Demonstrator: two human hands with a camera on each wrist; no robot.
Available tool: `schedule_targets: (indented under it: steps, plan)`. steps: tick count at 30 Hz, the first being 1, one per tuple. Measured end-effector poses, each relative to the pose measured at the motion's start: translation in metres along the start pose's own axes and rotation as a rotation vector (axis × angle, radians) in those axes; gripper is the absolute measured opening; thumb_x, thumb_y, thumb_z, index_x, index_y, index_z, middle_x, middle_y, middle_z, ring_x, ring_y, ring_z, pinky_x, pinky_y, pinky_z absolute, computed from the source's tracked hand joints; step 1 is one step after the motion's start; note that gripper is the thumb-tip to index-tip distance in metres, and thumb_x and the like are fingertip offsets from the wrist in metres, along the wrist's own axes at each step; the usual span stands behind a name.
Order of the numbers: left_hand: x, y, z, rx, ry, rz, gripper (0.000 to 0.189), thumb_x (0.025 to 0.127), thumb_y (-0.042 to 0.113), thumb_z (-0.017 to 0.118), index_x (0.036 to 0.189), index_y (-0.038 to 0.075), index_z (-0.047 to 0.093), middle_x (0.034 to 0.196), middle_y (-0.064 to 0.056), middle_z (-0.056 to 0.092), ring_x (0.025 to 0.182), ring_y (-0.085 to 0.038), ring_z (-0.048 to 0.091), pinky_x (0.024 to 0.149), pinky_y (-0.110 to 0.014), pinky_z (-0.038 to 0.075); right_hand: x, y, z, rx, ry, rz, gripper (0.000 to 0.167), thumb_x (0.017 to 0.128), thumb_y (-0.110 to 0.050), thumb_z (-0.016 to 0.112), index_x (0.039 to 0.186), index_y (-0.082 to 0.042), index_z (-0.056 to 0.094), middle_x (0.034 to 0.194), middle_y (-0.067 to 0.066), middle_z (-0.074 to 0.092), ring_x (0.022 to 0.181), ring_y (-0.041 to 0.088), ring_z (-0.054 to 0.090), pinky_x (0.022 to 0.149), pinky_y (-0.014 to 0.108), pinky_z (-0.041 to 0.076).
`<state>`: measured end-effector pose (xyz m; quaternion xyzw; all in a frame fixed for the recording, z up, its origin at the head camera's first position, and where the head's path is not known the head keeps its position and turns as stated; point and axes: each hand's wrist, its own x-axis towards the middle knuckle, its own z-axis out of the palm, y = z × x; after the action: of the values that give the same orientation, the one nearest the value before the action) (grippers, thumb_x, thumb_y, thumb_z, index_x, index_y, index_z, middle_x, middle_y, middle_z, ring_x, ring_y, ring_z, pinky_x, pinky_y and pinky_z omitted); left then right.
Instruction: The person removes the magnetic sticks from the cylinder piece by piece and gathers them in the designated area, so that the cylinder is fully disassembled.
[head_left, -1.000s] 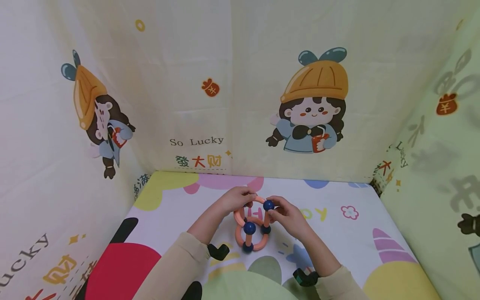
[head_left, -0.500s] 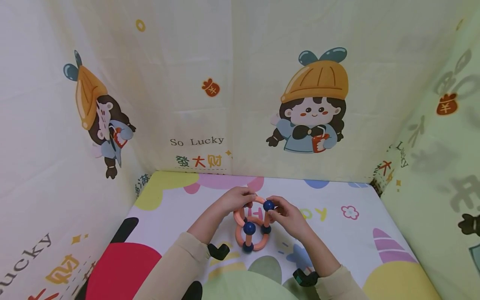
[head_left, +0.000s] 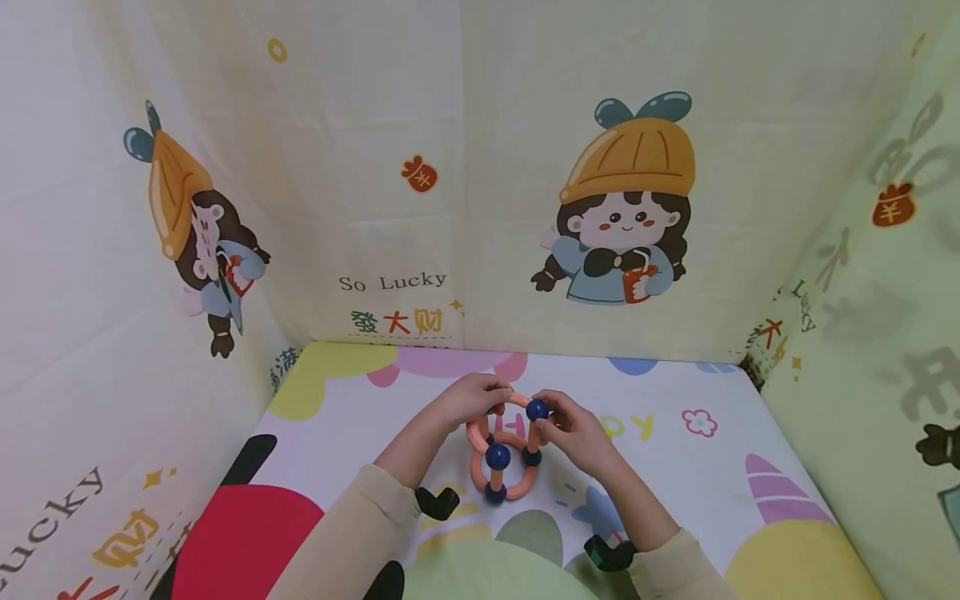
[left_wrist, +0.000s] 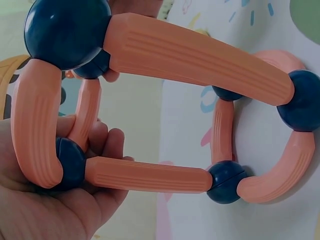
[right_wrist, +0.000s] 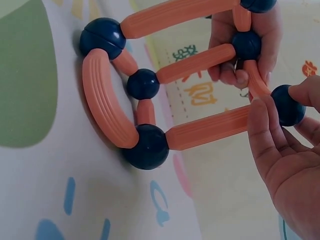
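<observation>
A frame of magnetic sticks and balls (head_left: 477, 475) stands on the patterned tabletop. Its lower ring has curved orange sticks and blue balls, and straight sticks rise from it to upper balls. My left hand (head_left: 474, 397) holds the back-left upper corner; in the left wrist view a blue ball (left_wrist: 71, 165) lies against its fingers. My right hand (head_left: 576, 427) pinches the right upper ball (head_left: 537, 409) between thumb and fingers, also seen from the right wrist, where a curved stick (right_wrist: 256, 80) meets that ball. The front upper ball (head_left: 497, 456) is untouched.
The tabletop (head_left: 675, 483) carries printed shapes and letters. Cream cloth walls (head_left: 510, 167) with cartoon prints enclose it at the back, left and right. Dark bands (head_left: 437, 502) sit at both wrists.
</observation>
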<state>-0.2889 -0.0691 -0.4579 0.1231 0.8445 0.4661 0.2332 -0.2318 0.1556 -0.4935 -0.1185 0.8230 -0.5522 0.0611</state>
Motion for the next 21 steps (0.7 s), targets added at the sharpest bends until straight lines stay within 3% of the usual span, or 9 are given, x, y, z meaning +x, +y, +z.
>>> schedule_targets:
  steps: [5,11,18,21]
  plan:
    - [-0.0001,0.0,0.0007,0.001,0.008,-0.003,0.02,0.102,0.032,0.054,0.098,0.019,0.069,0.097,-0.023,0.064,0.048,-0.018,0.048,0.046,-0.024,0.039,0.0007,0.0018,0.0012,0.002,0.005,0.007,0.035,0.096,-0.02,0.065,0.129,-0.027,0.055,0.11,0.006,0.063,0.081,0.02,0.065,0.082,0.042,0.058]
    - [-0.0006,0.0013,0.0018,0.019,0.003,-0.012,0.02,0.102,0.031,0.055,0.099,0.018,0.069,0.107,-0.028,0.063,0.046,-0.018,0.049,0.045,-0.024,0.039,0.0006,0.0032,0.0008,0.001,0.004,0.007,0.035,0.096,-0.018,0.065,0.129,-0.026,0.055,0.111,0.007,0.062,0.081,0.021,0.064,0.081,0.038,0.058]
    - [0.0007,0.0017,0.0022,0.054,0.036,-0.011,0.019,0.101,0.03,0.056,0.102,0.017,0.069,0.088,-0.011,0.064,0.048,-0.017,0.048,0.045,-0.024,0.038,0.002,0.0077,-0.0003,-0.013,0.013,0.002,0.034,0.097,-0.017,0.063,0.129,-0.026,0.054,0.11,0.007,0.062,0.081,0.023,0.063,0.077,0.029,0.056]
    - [0.0013,0.0009,0.003,0.046,0.047,-0.015,0.018,0.1,0.03,0.058,0.101,0.018,0.07,0.09,-0.013,0.066,0.053,-0.018,0.051,0.047,-0.024,0.04,0.002,0.0082,-0.0001,-0.01,0.012,0.002,0.034,0.097,-0.018,0.063,0.129,-0.026,0.054,0.111,0.007,0.062,0.082,0.023,0.063,0.077,0.031,0.057]
